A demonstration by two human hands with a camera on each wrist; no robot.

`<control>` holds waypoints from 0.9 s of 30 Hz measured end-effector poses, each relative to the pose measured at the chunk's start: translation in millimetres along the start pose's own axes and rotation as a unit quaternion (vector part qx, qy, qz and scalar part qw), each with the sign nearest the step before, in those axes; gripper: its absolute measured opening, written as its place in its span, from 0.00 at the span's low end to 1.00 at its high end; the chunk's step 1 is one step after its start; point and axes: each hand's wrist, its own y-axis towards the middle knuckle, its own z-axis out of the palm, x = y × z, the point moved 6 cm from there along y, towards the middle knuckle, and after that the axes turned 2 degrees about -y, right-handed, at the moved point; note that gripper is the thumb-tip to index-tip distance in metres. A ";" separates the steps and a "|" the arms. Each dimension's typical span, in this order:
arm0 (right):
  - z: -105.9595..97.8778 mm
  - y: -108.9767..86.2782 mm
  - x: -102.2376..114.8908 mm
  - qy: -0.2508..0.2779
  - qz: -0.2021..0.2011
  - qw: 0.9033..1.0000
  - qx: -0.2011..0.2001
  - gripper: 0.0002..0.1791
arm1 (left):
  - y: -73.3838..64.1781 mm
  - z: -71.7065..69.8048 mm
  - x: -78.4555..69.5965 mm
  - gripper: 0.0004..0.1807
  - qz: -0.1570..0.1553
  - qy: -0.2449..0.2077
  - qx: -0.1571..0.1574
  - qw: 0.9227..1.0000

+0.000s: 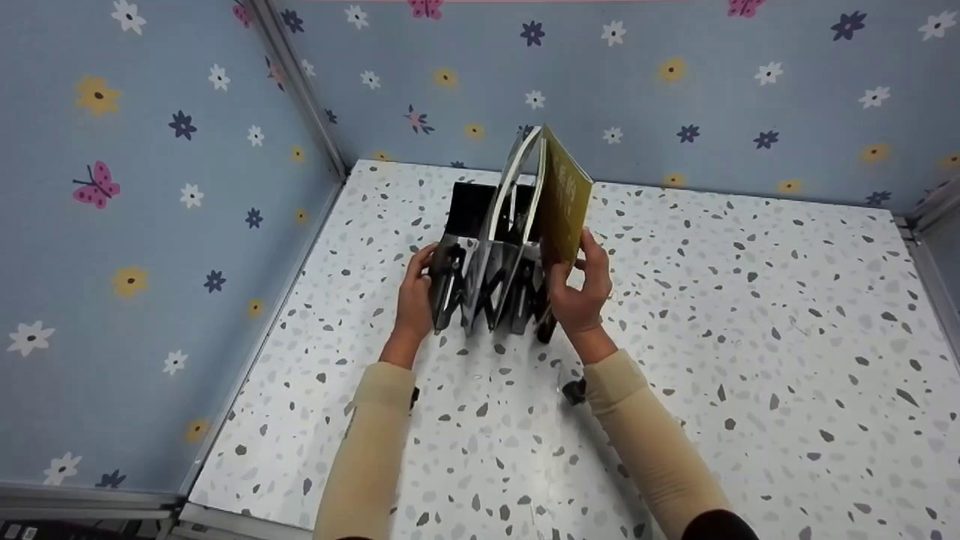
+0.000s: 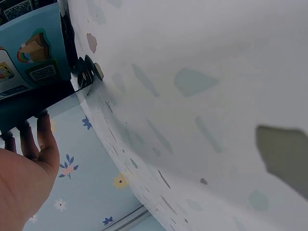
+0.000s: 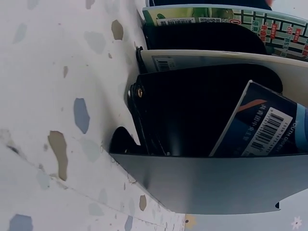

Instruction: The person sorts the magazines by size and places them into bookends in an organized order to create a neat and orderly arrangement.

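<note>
A black folding book rack (image 1: 470, 210) stands on the speckled table, its crossed struts facing me. My left hand (image 1: 414, 304) grips the rack's left end panel; the left wrist view has the fingertips (image 2: 42, 115) at the panel's edge. With thumb and fingers, my right hand (image 1: 581, 296) pinches the near edge of an olive-covered book (image 1: 568, 199) at the rack's right side. In the right wrist view, a dark book with a barcode (image 3: 269, 127) leans aslant behind the grey end panel (image 3: 207, 183). My right hand is out of that view.
Thin books with pale page edges (image 1: 510, 180) stand in the rack left of the olive one. A teal book (image 2: 33, 53) shows in the left wrist view. Flowered panels (image 1: 645, 90) wall off the back and left of the table (image 1: 750, 337).
</note>
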 end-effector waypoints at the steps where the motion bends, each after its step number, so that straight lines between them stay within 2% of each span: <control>1: -0.5 -0.4 0.0 -0.003 -0.001 1.000 0.000 0.31 | 0.4 -0.3 0.3 0.30 -0.001 0.000 -0.001 1.000; 6: -2.1 -2.2 0.8 -0.017 -0.008 1.000 0.002 0.29 | 0.8 -0.8 -0.7 0.30 0.003 0.012 -0.005 1.000; 19: -6.9 -12.6 1.6 -0.032 0.008 0.999 -0.012 0.32 | 0.8 -1.0 -0.4 0.30 0.011 0.023 -0.015 1.000; 24: -7.7 -14.8 2.0 -0.040 0.011 0.999 -0.014 0.31 | 1.9 0.9 1.8 0.31 0.001 0.004 -0.006 1.000; 27: -7.0 -18.3 3.3 -0.041 0.004 0.999 -0.008 0.31 | 2.0 0.7 0.5 0.31 0.005 -0.012 -0.004 1.000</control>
